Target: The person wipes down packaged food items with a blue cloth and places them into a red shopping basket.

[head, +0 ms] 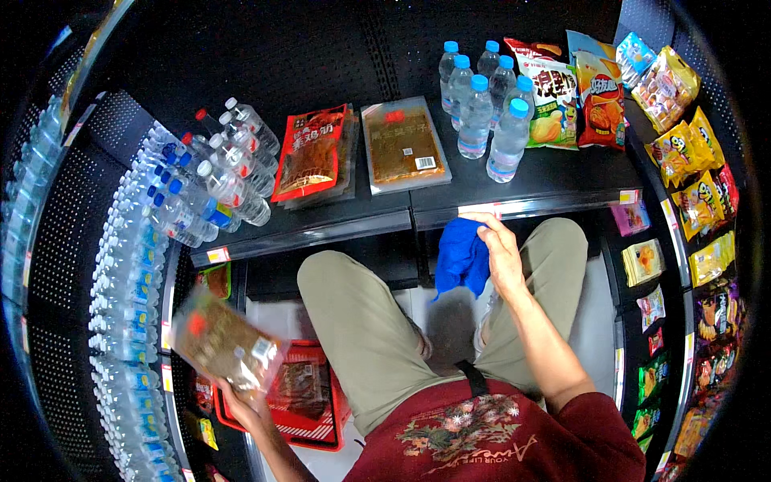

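My left hand holds a clear plastic food packet with brown contents, somewhat blurred, above the left end of a red plastic basket. Inside that basket lies another brown packet. In my right hand is a crumpled blue cloth, which hangs down at the front edge of the black shelf. On this shelf lie a stack of similar clear packets and, to their left, red snack packets.
Several blue-capped water bottles and upright chip bags stand on the shelf's right half. Clear bottles stand at its left end. Side shelves hold rows of bottles at left and snack bags at right.
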Tool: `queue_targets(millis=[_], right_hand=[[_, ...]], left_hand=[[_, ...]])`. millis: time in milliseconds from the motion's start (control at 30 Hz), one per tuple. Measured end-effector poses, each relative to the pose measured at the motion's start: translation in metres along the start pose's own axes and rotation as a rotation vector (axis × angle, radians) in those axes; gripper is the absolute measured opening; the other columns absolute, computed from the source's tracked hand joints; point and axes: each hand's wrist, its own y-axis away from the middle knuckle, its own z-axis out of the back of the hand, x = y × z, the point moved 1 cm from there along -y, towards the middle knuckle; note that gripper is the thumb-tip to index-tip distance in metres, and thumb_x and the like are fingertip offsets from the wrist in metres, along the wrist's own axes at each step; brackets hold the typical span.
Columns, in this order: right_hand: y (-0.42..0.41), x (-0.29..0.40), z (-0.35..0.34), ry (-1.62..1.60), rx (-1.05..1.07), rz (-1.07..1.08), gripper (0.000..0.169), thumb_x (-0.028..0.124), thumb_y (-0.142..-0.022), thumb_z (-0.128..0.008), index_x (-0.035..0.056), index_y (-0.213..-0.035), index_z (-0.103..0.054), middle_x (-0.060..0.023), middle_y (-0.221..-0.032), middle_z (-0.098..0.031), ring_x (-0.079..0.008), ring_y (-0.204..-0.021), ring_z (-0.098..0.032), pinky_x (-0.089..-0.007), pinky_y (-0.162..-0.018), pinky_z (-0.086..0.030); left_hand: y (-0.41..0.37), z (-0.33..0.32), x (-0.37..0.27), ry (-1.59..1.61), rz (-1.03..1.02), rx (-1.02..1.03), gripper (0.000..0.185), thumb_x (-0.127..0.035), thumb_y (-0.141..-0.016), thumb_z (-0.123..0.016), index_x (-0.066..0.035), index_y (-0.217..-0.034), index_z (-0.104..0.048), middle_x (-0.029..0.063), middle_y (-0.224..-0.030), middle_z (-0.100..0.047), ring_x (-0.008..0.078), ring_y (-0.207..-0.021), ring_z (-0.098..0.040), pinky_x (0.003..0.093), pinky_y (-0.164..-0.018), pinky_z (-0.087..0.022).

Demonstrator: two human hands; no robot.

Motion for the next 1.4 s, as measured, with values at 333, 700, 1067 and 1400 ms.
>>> queue_targets(millis=[333, 700, 1067, 1400], right_hand=[[0.0, 0.007, -0.009, -0.086, 0.029, -0.043, 0.034, 0.007, -0.092, -0.041, 0.0005, -0.116, -0.064, -0.0054, -0.095, -0.065, -0.0107, -0.085, -0.057, -0.0236, -0.083, -0.044], [0.004, -0.001, -0.01, -0.086, -0.008, -0.075, 0.033, 0.009, -0.092, -0.043, 0.0037, -0.116, -0.065, -0.0008, -0.086, -0.061, -0.0079, -0.076, -0.05, -0.0238, -0.075, -0.043], [0.009, 0.019, 0.0, -0.203, 0.007, -0.223, 0.033, 0.014, -0.094, -0.043, 0.0007, -0.118, -0.062, -0.0034, -0.09, -0.063, -0.0081, -0.082, -0.056, -0.0245, -0.079, -0.046], [0.012, 0.006, 0.005, -0.292, 0.077, -0.301, 0.035, 0.01, -0.094, -0.04, 0.0007, -0.121, -0.061, -0.0066, -0.097, -0.065, -0.0108, -0.088, -0.06, -0.0264, -0.083, -0.05]], left_hand=[[-0.033, 0.145, 0.028, -1.181, -0.331, -0.271, 0.044, -0.03, -0.099, -0.056, 0.005, -0.125, -0.056, 0.0157, -0.132, -0.055, 0.0244, -0.115, -0.055, 0.035, -0.097, -0.045], [-0.035, -0.332, 0.145, -1.047, -0.512, 0.839, 0.036, -0.015, -0.089, -0.068, 0.001, -0.12, -0.06, 0.0153, -0.11, -0.067, 0.0197, -0.096, -0.066, 0.0306, -0.08, -0.052], [-0.116, -0.409, 0.236, -1.769, -0.787, 0.567, 0.059, -0.044, -0.075, -0.076, 0.0, -0.111, -0.06, 0.0225, -0.099, -0.068, 0.0391, -0.101, -0.063, 0.0483, -0.083, -0.052], [-0.138, -0.408, 0.243, -1.131, -0.283, 0.643, 0.055, -0.017, -0.07, -0.085, 0.009, -0.111, -0.058, 0.0123, -0.092, -0.068, 0.0223, -0.079, -0.065, 0.0331, -0.071, -0.052]])
